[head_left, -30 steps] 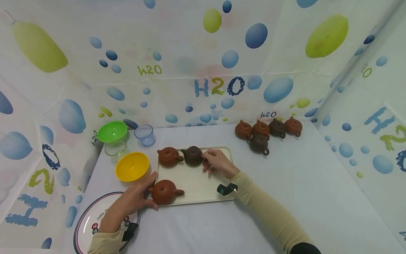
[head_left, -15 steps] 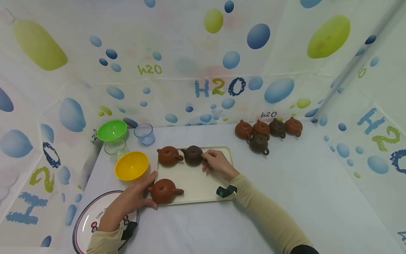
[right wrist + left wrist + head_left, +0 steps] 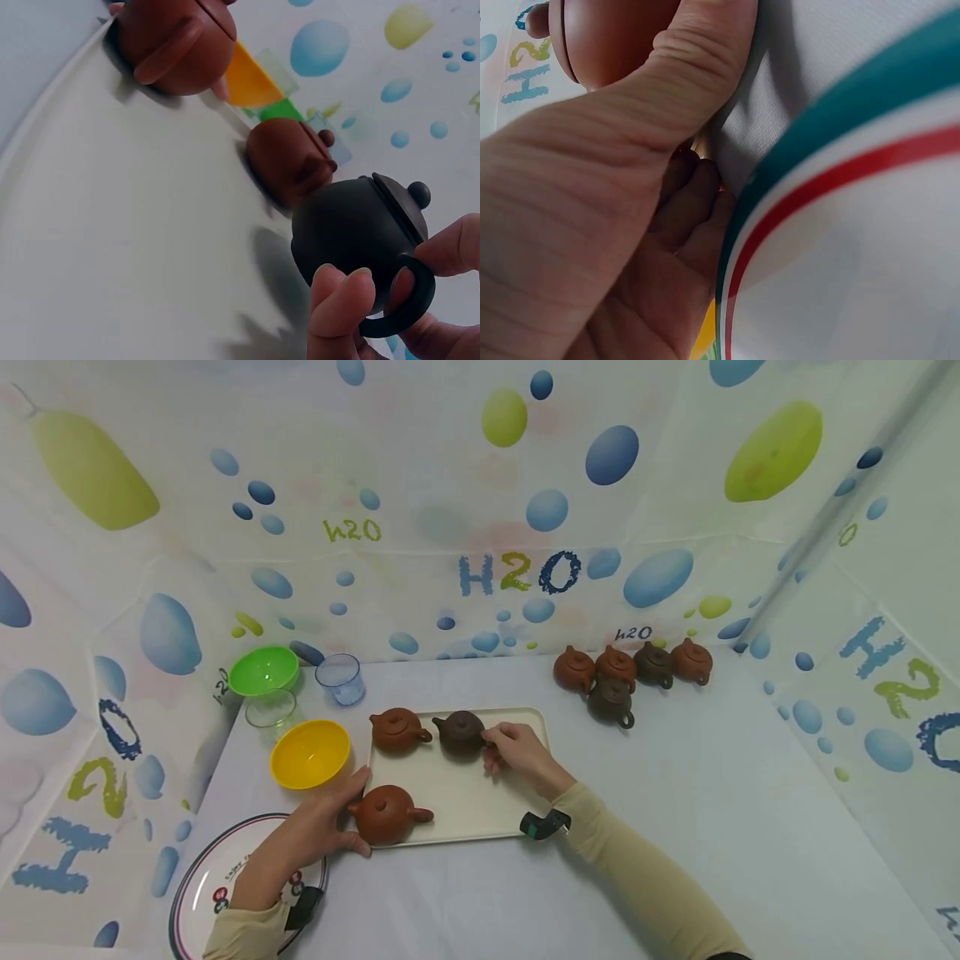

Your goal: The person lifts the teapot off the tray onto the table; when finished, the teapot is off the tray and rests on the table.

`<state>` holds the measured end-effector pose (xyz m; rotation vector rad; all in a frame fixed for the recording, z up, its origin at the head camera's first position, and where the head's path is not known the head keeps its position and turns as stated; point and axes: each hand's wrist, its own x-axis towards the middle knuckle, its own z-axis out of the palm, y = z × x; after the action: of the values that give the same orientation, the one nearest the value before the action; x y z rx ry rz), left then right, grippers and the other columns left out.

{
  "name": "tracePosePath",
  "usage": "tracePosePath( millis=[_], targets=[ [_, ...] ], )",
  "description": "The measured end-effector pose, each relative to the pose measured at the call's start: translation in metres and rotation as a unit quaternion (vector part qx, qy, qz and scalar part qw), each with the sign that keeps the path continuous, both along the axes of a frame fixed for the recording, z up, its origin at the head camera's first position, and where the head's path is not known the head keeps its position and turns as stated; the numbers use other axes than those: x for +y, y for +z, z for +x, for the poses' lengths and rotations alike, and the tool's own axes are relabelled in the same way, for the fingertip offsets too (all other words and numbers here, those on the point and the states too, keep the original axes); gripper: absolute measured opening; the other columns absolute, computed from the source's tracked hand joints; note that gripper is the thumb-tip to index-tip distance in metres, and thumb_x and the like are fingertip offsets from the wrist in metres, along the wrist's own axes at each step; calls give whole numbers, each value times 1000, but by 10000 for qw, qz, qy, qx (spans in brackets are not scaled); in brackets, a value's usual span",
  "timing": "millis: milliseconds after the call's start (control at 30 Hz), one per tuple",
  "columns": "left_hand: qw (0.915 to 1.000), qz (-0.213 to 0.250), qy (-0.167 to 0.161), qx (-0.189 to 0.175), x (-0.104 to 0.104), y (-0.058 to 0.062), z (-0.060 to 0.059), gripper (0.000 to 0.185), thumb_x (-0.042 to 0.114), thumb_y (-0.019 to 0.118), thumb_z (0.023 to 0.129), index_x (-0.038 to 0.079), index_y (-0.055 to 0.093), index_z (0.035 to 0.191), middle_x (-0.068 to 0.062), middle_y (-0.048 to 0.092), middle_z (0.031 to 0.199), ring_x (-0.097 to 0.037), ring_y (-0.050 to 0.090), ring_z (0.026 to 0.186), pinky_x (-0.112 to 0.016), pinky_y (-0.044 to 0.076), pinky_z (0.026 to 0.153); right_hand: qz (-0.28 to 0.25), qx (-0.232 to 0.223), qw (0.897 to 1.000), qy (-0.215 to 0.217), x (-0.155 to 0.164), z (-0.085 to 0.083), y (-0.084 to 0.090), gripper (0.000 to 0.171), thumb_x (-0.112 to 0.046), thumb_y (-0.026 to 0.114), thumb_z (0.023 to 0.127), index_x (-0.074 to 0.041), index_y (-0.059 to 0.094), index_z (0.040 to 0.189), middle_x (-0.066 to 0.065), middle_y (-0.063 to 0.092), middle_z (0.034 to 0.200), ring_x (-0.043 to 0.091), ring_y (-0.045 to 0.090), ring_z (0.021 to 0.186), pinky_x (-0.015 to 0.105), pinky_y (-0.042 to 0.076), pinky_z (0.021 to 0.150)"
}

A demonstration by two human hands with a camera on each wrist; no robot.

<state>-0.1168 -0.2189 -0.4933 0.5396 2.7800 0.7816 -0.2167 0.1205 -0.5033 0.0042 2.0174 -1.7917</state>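
My right hand point(image 3: 521, 758) pinches the ring handle of a dark brown teapot point(image 3: 459, 732) over the back of a cream tray point(image 3: 472, 802). In the right wrist view, thumb and fingers close on that handle point(image 3: 424, 292), and the pot's shadow falls on the tray beside it. A reddish-brown teapot point(image 3: 397, 731) sits to its left at the tray's back corner. Another reddish-brown teapot point(image 3: 386, 815) occupies the front left corner. Around that corner my left hand point(image 3: 322, 822) rests with spread fingers against the tray edge, its thumb overlapping the pot in the left wrist view.
Several brown teapots point(image 3: 613, 697) cluster at the back right. Left of the tray are a yellow bowl point(image 3: 311, 756), a green bowl point(image 3: 264, 670), a clear glass point(image 3: 272, 712) and a bluish glass point(image 3: 341, 681). A white round plate point(image 3: 198, 893) lies under my left forearm.
My right hand and the dark teapot have shifted slightly to the right, widening the gap to the reddish-brown pot beside it. The left hand keeps its place.
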Motion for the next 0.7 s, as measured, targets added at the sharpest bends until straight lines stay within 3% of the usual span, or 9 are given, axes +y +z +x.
tracePosePath(
  millis=[267, 500, 700],
  targets=[
    [10000, 17, 51, -66, 0, 1, 0, 116, 31, 101, 67, -2, 42, 161, -24, 51, 162, -44, 58, 144, -60, 47, 118, 109, 235, 9996, 129, 16, 15, 12, 28, -21, 56, 107, 3, 66, 97, 2, 63, 69, 11, 57, 62, 22, 51, 62],
    [10000, 58, 35, -4, 0, 1, 1, 117, 33, 102, 66, -2, 43, 160, -24, 52, 162, -45, 58, 143, -60, 48, 117, 312, 366, 9988, 115, 33, 25, 15, 29, -20, 57, 106, 5, 66, 94, 1, 61, 71, 13, 54, 63, 21, 43, 56],
    [10000, 66, 38, 29, -1, -3, 1, 118, 32, 102, 65, -3, 42, 161, -24, 53, 161, -44, 59, 142, -60, 48, 117, 537, 538, 9969, 223, 47, 38, 17, 30, -19, 58, 105, 8, 64, 93, 3, 60, 69, 14, 53, 61, 22, 44, 54]
  ],
)
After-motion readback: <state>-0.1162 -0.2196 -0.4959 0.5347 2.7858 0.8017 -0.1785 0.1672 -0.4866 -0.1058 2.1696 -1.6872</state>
